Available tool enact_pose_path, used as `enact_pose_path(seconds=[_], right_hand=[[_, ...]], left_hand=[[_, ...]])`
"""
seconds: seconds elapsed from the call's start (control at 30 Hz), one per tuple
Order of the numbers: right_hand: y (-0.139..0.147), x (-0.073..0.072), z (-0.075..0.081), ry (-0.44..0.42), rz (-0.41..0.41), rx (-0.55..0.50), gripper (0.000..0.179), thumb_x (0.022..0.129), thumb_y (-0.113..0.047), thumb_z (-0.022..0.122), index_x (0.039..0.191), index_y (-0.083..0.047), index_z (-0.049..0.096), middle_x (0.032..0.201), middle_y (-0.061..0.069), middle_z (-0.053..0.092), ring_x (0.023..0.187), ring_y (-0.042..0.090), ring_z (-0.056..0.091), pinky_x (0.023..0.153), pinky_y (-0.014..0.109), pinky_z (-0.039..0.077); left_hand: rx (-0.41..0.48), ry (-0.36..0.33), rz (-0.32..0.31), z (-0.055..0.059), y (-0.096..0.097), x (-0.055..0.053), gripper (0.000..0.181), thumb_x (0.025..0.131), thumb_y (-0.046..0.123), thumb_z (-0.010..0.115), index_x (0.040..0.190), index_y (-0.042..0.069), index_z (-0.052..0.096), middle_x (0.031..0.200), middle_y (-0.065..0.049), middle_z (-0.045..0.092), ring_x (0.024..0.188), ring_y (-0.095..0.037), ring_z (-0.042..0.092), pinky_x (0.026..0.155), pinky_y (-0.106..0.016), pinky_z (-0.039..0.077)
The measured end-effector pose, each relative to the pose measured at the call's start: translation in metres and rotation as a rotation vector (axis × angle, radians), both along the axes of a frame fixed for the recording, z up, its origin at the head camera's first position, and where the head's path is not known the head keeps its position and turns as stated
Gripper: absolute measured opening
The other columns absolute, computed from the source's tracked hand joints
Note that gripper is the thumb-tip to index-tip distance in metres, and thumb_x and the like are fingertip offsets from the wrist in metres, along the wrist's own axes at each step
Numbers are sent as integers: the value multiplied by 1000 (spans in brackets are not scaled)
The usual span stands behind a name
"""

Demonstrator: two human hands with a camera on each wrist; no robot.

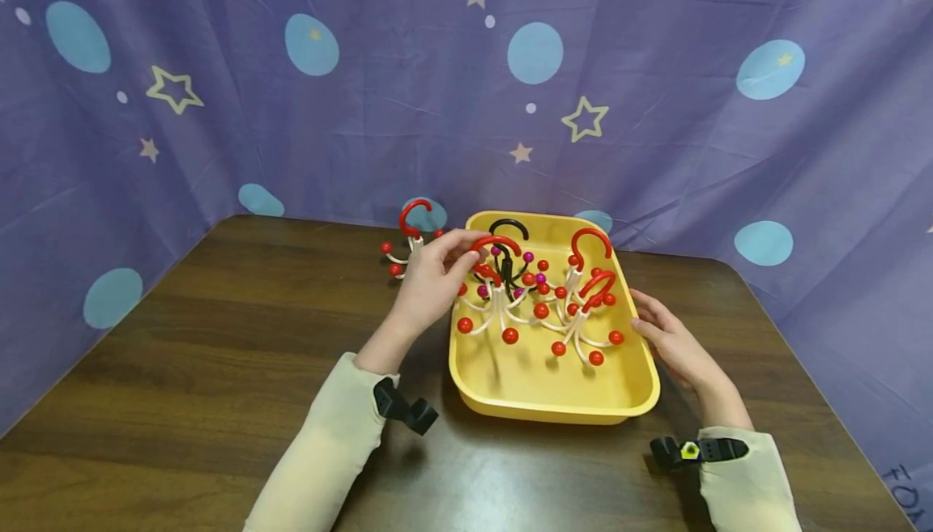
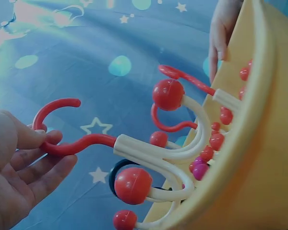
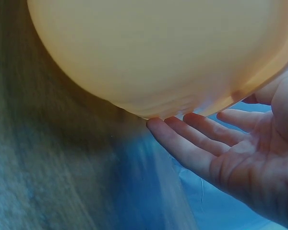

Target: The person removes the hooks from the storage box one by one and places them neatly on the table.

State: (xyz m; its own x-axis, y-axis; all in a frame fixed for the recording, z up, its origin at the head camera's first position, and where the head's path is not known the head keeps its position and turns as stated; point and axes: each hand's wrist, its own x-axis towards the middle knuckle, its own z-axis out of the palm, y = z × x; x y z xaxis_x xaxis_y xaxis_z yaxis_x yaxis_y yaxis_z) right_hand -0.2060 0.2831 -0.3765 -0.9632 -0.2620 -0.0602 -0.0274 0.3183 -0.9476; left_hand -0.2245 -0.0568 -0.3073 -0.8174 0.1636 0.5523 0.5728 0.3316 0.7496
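My left hand [image 1: 430, 277] pinches the red hook of a hanger [image 1: 499, 301] with curved white arms tipped with red balls. In the left wrist view, thumb and fingers meet on the red hook [image 2: 62, 148], and the white arms hang over the rim of the yellow bin [image 1: 539, 413]. My right hand [image 1: 674, 342] rests against the bin's right side. The right wrist view has its fingertips [image 3: 158, 127] touching the outer wall, with fingers fairly straight and the thumb near the rim.
Inside the bin are two more red-hooked hangers [image 1: 581, 320] and a black hanger [image 1: 506, 266] with magenta balls. Another red-hooked hanger [image 1: 413, 232] is left of the bin, partly hidden by my left hand. A purple patterned curtain [image 1: 437, 111] hangs behind the wooden table [image 1: 219, 370].
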Motion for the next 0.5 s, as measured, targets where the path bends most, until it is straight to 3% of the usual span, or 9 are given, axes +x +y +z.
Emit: enact_pose_path(seconds=[0.5], right_hand=[[0, -1, -2, 3, 3, -13, 57, 99, -15, 35, 145, -3, 5, 137, 34, 25, 109, 29, 51, 80, 33, 51]], left_hand=[[100, 62, 46, 18, -23, 3, 23, 87, 8, 59, 109, 7, 65, 90, -10, 68, 81, -17, 64, 68, -17, 49]])
